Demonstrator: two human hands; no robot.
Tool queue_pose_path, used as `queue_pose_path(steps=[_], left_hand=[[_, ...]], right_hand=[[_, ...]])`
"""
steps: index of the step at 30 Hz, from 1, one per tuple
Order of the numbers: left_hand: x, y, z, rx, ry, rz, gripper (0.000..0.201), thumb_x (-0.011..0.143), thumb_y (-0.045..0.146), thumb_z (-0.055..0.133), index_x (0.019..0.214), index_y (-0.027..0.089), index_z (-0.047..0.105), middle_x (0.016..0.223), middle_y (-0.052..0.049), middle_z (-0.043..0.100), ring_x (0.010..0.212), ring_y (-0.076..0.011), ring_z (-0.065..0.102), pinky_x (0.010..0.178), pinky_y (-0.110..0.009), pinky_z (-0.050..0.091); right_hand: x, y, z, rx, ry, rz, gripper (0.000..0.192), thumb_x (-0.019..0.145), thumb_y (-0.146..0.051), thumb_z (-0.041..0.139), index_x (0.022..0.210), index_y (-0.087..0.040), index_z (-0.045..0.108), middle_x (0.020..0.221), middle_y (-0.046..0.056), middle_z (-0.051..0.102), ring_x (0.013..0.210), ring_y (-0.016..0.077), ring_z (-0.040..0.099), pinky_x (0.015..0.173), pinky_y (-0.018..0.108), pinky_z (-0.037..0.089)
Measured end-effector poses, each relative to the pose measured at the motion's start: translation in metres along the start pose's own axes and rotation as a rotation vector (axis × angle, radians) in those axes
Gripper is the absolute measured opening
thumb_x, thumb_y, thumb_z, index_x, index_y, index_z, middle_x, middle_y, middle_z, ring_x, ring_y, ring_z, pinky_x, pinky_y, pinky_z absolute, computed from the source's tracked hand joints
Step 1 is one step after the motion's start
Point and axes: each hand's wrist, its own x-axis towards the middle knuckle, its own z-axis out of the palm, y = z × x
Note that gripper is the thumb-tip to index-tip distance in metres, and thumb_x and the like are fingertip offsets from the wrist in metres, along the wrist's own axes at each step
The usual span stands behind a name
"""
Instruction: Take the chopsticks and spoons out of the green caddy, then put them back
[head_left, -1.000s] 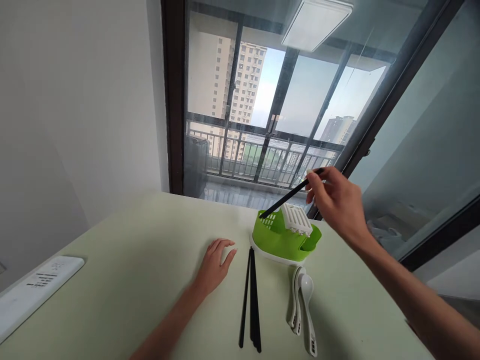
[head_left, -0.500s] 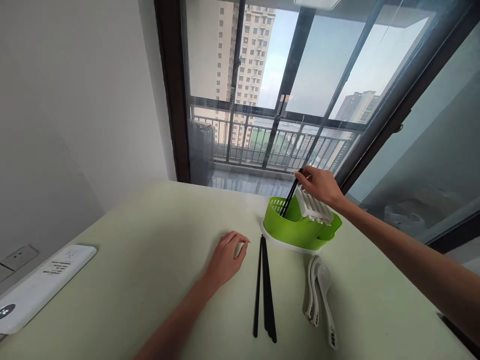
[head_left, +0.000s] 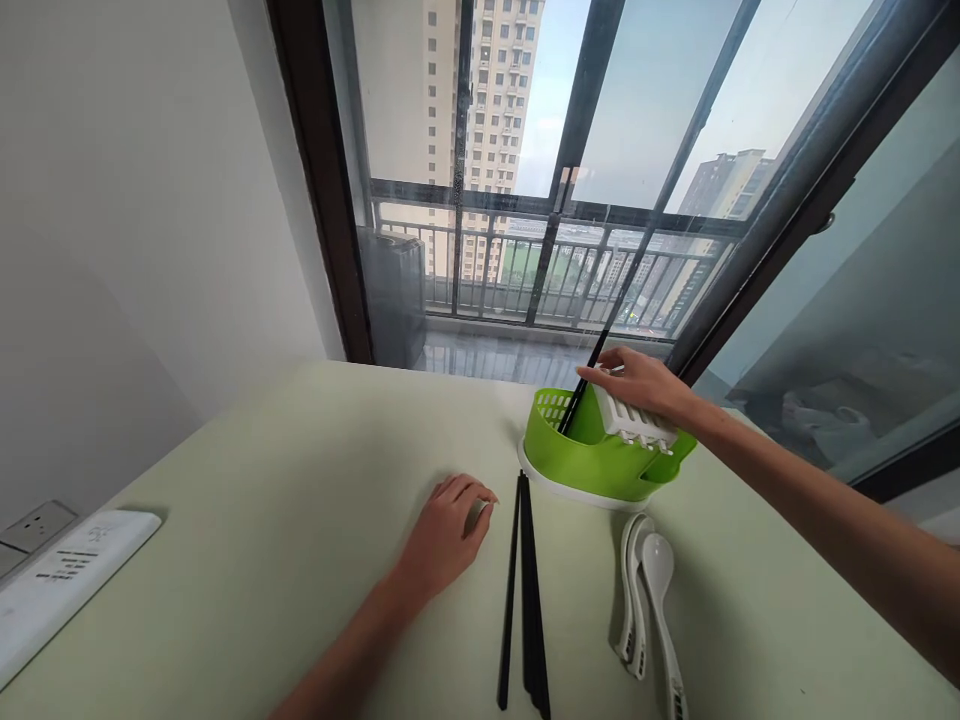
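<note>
The pale green table (head_left: 262, 560) carries the bright green plastic cutlery holder (head_left: 600, 460). Beside it my left hand (head_left: 446, 530) rests, fingers loosely curled and empty. My right hand (head_left: 637, 385) pinches a black chopstick (head_left: 576, 400), now steeper and standing inside the holder so it drains. More black chopsticks (head_left: 525, 590) lie near the holder.

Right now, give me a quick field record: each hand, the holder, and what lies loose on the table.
right hand: pinching a black chopstick whose lower end is inside the green holder
left hand: resting on the table, holding nothing
holder: green, with a white slotted insert
loose chopsticks: black, lying beside the left hand
spoons: white, stacked, near the holder
</note>
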Motion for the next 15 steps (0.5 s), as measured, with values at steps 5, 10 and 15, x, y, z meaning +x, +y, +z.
queue_pose_path(steps=[5, 10, 15], left_hand=[[0.002, 0.0, 0.002, 0.016, -0.032, 0.005, 0.015, 0.096, 0.015, 0.052, 0.097, 0.024, 0.064, 0.099, -0.003, 0.07, 0.096, -0.021, 0.064, 0.091, -0.041, 0.05], [0.004, 0.001, 0.003, 0.055, -0.043, 0.016, 0.014, 0.095, 0.016, 0.052, 0.098, 0.024, 0.064, 0.1, -0.004, 0.071, 0.1, -0.0222, 0.063, 0.094, -0.043, 0.05], [0.003, 0.005, 0.002, 0.077, -0.055, 0.033, 0.012, 0.096, 0.018, 0.054, 0.098, 0.024, 0.064, 0.099, -0.005, 0.07, 0.099, -0.0225, 0.063, 0.094, -0.042, 0.049]], right_hand=[[0.0, 0.002, 0.003, 0.049, -0.015, 0.024, 0.058, 0.083, -0.065, 0.063, 0.117, -0.019, 0.065, 0.122, 0.013, 0.073, 0.108, 0.0299, 0.069, 0.088, 0.039, 0.051], [-0.011, 0.002, -0.008, 0.122, 0.013, -0.017, 0.072, 0.079, -0.067, 0.068, 0.128, -0.015, 0.058, 0.124, 0.018, 0.07, 0.107, 0.033, 0.068, 0.083, 0.042, 0.054], [-0.106, -0.014, -0.03, 0.133, 0.438, -0.193, 0.045, 0.089, -0.058, 0.061, 0.119, -0.024, 0.063, 0.12, 0.014, 0.069, 0.105, 0.0328, 0.067, 0.086, 0.045, 0.054]])
